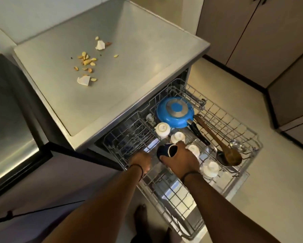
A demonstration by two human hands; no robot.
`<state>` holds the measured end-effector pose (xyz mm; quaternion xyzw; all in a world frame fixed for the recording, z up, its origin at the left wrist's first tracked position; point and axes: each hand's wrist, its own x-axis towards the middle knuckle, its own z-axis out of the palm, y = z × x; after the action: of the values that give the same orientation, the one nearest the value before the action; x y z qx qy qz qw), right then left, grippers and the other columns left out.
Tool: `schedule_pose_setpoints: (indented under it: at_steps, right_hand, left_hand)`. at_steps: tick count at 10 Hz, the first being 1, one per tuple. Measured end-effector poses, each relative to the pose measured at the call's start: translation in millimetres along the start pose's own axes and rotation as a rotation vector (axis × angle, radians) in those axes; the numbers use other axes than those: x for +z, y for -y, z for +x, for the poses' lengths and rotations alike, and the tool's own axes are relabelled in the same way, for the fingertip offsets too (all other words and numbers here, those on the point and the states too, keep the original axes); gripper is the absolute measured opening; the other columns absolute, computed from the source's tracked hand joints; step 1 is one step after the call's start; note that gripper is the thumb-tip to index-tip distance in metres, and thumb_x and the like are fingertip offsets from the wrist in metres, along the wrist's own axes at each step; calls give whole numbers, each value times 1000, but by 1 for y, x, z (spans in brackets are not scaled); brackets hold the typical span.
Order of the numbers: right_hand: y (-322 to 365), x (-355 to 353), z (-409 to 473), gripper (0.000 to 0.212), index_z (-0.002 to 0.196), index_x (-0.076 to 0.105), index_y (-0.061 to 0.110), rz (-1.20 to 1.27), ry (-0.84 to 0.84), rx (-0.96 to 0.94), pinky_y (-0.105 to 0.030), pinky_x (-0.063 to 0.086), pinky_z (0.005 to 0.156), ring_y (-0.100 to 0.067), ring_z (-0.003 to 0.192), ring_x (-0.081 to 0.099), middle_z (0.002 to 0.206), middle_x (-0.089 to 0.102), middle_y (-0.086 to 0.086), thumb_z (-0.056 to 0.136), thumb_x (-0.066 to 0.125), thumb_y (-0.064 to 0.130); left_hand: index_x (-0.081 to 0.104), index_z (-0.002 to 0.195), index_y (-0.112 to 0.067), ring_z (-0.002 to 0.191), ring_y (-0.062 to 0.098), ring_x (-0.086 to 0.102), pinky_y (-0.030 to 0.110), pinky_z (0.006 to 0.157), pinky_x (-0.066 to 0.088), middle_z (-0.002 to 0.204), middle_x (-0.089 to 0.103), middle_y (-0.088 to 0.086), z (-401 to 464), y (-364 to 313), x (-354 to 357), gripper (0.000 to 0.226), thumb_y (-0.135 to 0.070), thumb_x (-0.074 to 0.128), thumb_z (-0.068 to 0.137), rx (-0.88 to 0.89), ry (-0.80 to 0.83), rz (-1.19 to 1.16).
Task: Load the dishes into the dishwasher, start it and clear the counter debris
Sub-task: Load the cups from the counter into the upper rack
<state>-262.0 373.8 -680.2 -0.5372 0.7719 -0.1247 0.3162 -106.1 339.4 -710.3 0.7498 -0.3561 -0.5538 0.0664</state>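
The dishwasher's wire rack (234,120) is pulled out under the steel counter (129,67). My right hand (180,158) grips a dark blue mug (165,151) tipped on its side over the rack's middle. My left hand (140,162) rests on the rack's front left rim, fingers curled over the wire. In the rack lie a blue pan (175,111) upside down, several white cups (162,128), a wooden spoon (217,137) and a steel ladle (222,160). Peels and shell scraps (86,62) lie scattered on the counter.
A lower rack (175,199) sticks out beneath the upper one toward my feet. A steel appliance (10,137) stands left of the counter. Brown cabinet doors (252,32) line the right side across the pale floor (278,172).
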Motion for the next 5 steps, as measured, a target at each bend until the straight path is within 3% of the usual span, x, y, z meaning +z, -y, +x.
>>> schedule_pose_setpoints:
  at_steps: [1, 2, 3, 5]
  right_hand:
    - [10, 25, 27, 71, 117, 42, 21, -41, -38, 6, -35, 47, 73, -34, 99, 63, 107, 66, -10, 68, 66, 67]
    - [13, 55, 48, 75, 120, 39, 22, -99, -60, 33, -39, 52, 77, -35, 98, 63, 104, 66, -11, 68, 61, 71]
    - [10, 76, 60, 80, 129, 38, 25, -156, -97, 34, -40, 54, 75, -35, 94, 64, 100, 65, -10, 69, 59, 73]
    - [11, 97, 66, 72, 134, 36, 25, -336, -170, -43, -32, 39, 61, -34, 86, 63, 96, 62, -11, 79, 55, 67]
  left_hand:
    - [61, 119, 1, 87, 30, 63, 46, 89, 52, 116, 65, 25, 17, 0, -14, 29, -11, 48, 96, 46, -40, -21]
    - [64, 117, -6, 104, 37, 65, 43, 90, 55, 116, 67, 19, 38, -1, -11, 28, -7, 52, 92, 147, -62, 64]
    - [67, 115, -12, 103, 36, 65, 46, 89, 55, 112, 69, 17, 58, 1, -2, 30, -8, 53, 89, 173, -47, 103]
    - [71, 111, -18, 101, 31, 66, 46, 89, 54, 104, 72, 10, 79, 8, 7, 35, -6, 47, 89, 139, 2, 70]
